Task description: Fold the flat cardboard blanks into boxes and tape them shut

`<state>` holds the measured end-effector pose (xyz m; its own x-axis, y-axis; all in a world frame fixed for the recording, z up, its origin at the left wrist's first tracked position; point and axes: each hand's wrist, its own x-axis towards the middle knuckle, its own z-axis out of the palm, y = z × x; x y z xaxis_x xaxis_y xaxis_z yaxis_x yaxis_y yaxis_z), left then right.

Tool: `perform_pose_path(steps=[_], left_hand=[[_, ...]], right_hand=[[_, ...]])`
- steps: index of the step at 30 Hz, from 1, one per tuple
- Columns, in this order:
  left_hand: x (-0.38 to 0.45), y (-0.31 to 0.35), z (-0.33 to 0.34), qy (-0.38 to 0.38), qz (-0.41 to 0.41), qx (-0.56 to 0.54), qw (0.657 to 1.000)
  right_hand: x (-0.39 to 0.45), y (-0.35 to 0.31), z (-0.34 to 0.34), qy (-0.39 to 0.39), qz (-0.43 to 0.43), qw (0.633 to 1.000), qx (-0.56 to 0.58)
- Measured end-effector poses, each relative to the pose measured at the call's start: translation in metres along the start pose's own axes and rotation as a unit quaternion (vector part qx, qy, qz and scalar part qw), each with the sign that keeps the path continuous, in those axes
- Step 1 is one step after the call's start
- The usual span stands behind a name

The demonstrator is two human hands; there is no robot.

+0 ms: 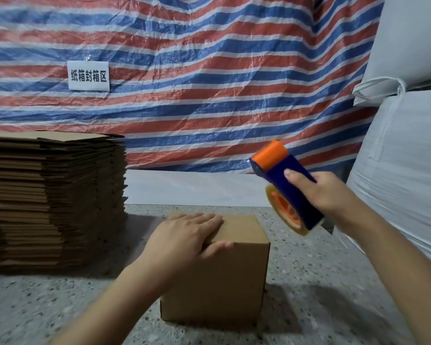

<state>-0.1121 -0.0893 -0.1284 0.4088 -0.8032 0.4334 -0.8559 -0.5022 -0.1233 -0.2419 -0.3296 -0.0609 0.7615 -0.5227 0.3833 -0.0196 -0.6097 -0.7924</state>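
Note:
A folded brown cardboard box (219,282) stands on the speckled floor (309,282) in the lower middle. My left hand (187,237) lies flat on its top, fingers straight, thumb over the near top edge. My right hand (326,195) grips a blue and orange tape dispenser (286,185), lifted in the air to the right of the box and above it. The dispenser's tape roll (284,210) faces left and down. A tall stack of flat cardboard blanks (52,197) stands at the left.
A red, white and blue striped tarp (209,83) hangs behind, with a white paper sign (88,75) on it. Large white woven sacks (403,155) are piled at the right. A pale strip of floor (184,188) runs along the tarp's foot.

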Motion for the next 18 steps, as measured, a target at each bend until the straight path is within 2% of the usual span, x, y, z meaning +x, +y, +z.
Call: perform_pose_path(steps=[4, 8, 10, 12, 13, 14, 16, 18], left_hand=[[-0.002, 0.001, 0.0, 0.006, -0.012, -0.002, 1.0], [-0.004, 0.001, -0.002, 0.0, -0.024, -0.027, 0.999], [-0.004, 0.001, -0.003, 0.005, -0.044, -0.074, 0.996], [-0.004, -0.002, -0.005, -0.004, -0.093, -0.177, 0.98], [-0.003, -0.005, -0.008, -0.01, -0.122, -0.259, 0.958], [-0.001, -0.008, -0.012, -0.007, -0.15, -0.358, 0.922], [0.007, -0.012, -0.023, 0.045, -0.213, -0.54, 0.813], [0.017, -0.014, -0.038, 0.1, -0.29, -0.639, 0.705]], right_hand=[[0.026, -0.052, 0.008, -0.13, 0.042, 0.987, 0.079], [0.039, -0.067, 0.017, -0.224, 0.066, 0.97, 0.07], [0.041, -0.067, 0.022, -0.25, 0.088, 0.963, 0.048], [0.041, -0.064, 0.026, -0.263, 0.098, 0.959, 0.024], [0.041, -0.063, 0.027, -0.266, 0.099, 0.959, 0.02], [0.042, -0.062, 0.028, -0.267, 0.1, 0.958, 0.02], [0.043, -0.062, 0.028, -0.273, 0.1, 0.957, 0.023], [0.044, -0.064, 0.029, -0.286, 0.093, 0.954, 0.008]])
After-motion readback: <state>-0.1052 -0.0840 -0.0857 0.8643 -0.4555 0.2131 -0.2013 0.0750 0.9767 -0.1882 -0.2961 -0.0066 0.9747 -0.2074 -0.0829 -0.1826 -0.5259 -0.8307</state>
